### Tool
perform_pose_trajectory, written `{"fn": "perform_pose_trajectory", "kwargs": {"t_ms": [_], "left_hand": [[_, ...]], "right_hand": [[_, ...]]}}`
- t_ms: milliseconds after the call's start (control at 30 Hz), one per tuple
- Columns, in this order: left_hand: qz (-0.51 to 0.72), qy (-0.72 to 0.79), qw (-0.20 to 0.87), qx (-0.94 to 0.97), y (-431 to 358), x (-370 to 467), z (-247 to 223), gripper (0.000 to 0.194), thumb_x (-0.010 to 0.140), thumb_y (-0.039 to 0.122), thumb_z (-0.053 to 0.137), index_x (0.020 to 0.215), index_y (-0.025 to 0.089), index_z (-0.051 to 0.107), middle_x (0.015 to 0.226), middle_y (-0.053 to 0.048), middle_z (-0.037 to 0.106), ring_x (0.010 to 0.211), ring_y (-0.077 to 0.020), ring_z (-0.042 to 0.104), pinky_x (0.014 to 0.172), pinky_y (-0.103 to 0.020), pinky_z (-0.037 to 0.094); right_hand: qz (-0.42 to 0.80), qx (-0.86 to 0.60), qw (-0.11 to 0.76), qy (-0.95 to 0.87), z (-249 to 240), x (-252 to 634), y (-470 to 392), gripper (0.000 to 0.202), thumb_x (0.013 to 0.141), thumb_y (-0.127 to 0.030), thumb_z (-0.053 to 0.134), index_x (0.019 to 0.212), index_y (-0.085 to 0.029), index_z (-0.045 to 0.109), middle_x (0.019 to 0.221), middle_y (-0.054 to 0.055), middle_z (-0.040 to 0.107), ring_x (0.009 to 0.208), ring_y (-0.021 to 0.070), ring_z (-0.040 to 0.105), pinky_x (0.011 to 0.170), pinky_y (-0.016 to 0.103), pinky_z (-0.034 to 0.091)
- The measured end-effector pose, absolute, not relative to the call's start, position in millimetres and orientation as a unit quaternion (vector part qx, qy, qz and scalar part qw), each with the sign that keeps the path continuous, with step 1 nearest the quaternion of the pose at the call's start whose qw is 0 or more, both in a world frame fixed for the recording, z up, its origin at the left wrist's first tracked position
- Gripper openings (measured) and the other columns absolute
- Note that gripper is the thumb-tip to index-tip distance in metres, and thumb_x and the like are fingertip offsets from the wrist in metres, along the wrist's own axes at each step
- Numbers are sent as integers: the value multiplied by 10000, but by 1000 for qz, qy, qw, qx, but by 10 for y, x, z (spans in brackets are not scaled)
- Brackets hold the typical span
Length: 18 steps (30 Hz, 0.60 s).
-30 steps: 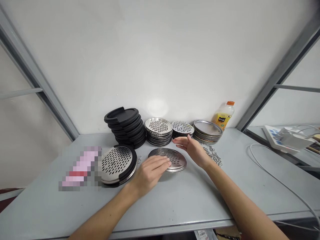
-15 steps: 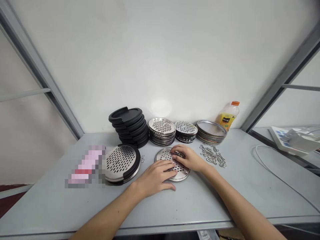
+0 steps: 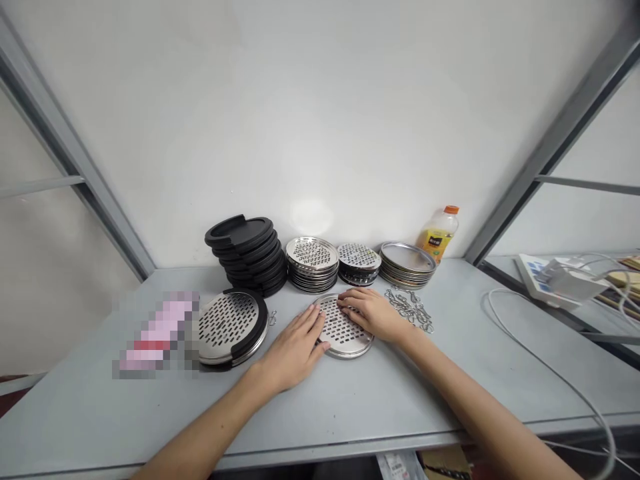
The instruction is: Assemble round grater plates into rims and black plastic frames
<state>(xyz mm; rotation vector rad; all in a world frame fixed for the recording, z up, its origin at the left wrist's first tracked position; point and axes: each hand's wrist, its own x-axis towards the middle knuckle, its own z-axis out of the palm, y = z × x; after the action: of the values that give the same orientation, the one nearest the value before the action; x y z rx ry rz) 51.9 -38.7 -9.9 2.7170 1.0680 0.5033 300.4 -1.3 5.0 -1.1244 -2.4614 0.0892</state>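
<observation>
Disc (image 3: pixel 347 337), single and slotted, lies mid-table: left hand (image 3: pixel 294 343) open and flat at its left edge, right hand (image 3: pixel 373 313) on top, fingers bent, grip impossible to tell. Another disc (image 3: pixel 229 321) sits left, partly rimmed in black. Behind stand four stacks: one of bases (image 3: pixel 250 257), two of graters (image 3: pixel 312 256), one of plates (image 3: pixel 407 257). One bottle (image 3: pixel 439 237); contents unclear.
</observation>
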Motion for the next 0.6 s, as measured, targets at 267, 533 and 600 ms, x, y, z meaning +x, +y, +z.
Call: {"fn": "perform_pose_trajectory", "kwargs": {"t_ms": [267,533,600], "left_hand": [[125,409,97,899,-397,991,-52,827,910,644,301,1454,23,247,1527,-219,182,1426,-323,138,1148,-481,194],[89,435,135,886,-334,1342,6,987,857,737,254,1464,-36,158,1538,-234,84,1432,-341,48,1163,-491,117],[92,431,135,887,-344,1328,35,951,873,708,278,1460,-33,177,1536,-234,97,1431,-342,54,1160,-504,125]], "right_hand": [[64,-493,268,-826,-63,3070,31,342,922,-226,402,1164,-185,640,1216,114,637,1134,260,585,973,406,457],[41,-550,229,-802,-185,3144,-2,473,955,-376,354,1322,-131,523,1404,158,478,1336,302,394,1093,514,302],[37,-553,222,-803,-191,3152,-1,486,949,-392,369,1332,-130,514,1408,155,475,1337,303,391,1095,515,295]]}}
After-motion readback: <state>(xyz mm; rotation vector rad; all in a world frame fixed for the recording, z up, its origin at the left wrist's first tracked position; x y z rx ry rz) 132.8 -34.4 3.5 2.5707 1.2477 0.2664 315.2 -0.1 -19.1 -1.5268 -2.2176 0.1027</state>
